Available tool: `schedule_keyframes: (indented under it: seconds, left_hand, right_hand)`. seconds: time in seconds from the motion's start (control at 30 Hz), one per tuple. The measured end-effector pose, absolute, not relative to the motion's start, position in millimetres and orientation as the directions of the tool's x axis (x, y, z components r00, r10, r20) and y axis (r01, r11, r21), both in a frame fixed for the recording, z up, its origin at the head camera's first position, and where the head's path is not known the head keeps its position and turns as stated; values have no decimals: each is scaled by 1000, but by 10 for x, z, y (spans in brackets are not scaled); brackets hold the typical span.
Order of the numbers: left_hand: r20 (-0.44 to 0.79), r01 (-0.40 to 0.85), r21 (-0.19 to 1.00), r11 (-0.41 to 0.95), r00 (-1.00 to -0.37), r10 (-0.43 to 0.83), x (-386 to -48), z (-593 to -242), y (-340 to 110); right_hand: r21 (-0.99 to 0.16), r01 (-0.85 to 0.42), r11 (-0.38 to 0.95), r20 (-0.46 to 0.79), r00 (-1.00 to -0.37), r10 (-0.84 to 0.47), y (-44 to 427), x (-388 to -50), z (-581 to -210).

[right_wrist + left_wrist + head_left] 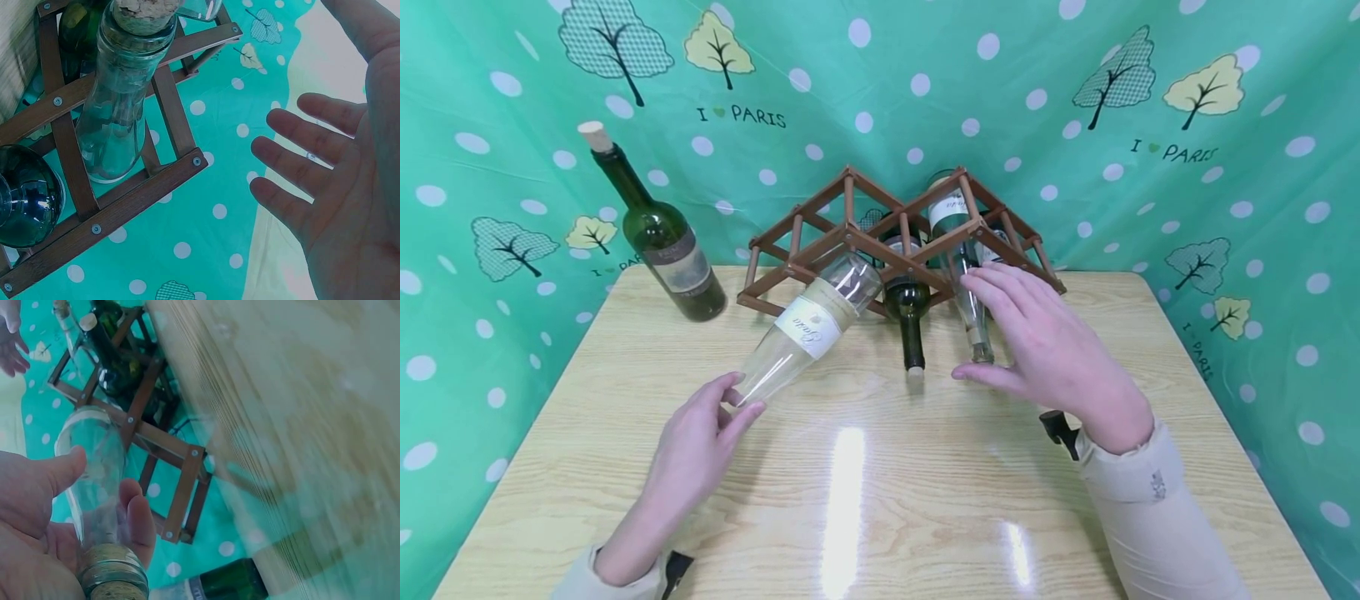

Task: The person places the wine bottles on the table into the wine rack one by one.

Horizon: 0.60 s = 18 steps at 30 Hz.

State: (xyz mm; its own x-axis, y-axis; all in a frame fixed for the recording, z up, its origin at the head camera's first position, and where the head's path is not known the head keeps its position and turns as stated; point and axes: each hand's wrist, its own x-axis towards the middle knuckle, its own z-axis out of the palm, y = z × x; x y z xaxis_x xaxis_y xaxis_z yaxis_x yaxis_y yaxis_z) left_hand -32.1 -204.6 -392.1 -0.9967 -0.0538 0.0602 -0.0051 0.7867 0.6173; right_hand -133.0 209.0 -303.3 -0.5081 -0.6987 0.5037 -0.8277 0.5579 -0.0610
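Note:
My left hand (692,450) grips a clear glass wine bottle (808,327) near its corked neck, thumb on one side and fingers on the other. The bottle slants, its base up at the left part of a brown wooden wine rack (820,218). In the left wrist view its cork (115,590) faces the camera. With fingers spread, my right hand (1052,350) hovers beside a second clear bottle (964,279) lying in the rack neck forward; the right wrist view shows a gap between palm and bottle. Between them, a dark green corked bottle (908,300) lies in the rack.
A dark green corked bottle (681,258) stands upright at the table's back left. Another bottle (995,237) in the rack is partly hidden behind the right hand. The wooden table (925,500) meets a green dotted curtain (917,83) at the back and sides.

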Motion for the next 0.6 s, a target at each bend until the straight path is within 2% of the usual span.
schedule_keyframes:
  seconds: [0.27,0.6]
  left_hand:
    - [-38,-62,716,696,-998,-50,-276,-3900,-1957]
    - [-136,-102,823,559,-991,19,-198,-3870,-1834]
  right_hand:
    - [-64,-826,561,505,-511,-695,2100,-1322,-3014]
    - [-57,-829,557,527,-499,-688,2108,-1304,-2992]
